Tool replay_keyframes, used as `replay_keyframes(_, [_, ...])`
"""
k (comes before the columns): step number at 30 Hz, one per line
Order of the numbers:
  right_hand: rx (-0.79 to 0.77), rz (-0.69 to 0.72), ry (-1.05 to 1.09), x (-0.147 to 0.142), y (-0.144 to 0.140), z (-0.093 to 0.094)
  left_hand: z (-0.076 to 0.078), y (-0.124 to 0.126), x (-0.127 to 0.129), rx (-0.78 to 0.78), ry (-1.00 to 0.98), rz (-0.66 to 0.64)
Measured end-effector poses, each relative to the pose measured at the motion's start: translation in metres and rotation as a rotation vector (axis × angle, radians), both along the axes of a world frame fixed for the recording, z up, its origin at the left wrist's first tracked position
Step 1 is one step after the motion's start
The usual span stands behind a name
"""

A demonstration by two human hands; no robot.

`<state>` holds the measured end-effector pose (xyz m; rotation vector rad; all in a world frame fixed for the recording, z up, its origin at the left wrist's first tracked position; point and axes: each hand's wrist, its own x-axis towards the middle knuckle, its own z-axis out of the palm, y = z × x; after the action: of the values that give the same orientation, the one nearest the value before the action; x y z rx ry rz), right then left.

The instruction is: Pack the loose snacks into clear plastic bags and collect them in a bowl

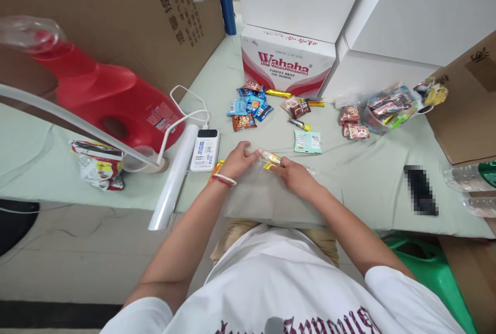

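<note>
We clamp the packet (272, 157) in our right grip (299, 177), long axis pointing far-left above the bench (364, 184); left grip (237, 162) unclear.

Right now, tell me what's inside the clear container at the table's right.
The clear container holds brownish-pink wrapped packets and a bright green packet. Whatever lies beneath the top layer is covered and cannot be made out.

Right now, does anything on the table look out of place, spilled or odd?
Two things. The white roll, left of the left hand, sticks out past the front edge of the table, so it looks badly placed. The dark rectangle at right is pixelated, hiding its details. No spill shows.
</note>
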<state>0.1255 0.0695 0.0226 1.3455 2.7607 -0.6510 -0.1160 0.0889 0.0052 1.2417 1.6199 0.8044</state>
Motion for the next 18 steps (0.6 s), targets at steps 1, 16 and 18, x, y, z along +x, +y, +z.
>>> replay_keyframes(1, [-0.002,0.005,0.023,0.002,0.003,-0.002,-0.001,0.000,0.004,0.019,0.032,0.030])
replay_keyframes(16, [0.199,-0.247,0.561,0.026,-0.009,-0.035,-0.028,-0.021,0.094,0.325,0.577,0.064])
replay_keyframes(18, [0.331,-0.512,0.456,0.036,-0.015,-0.040,-0.029,-0.016,0.094,0.309,0.576,0.111])
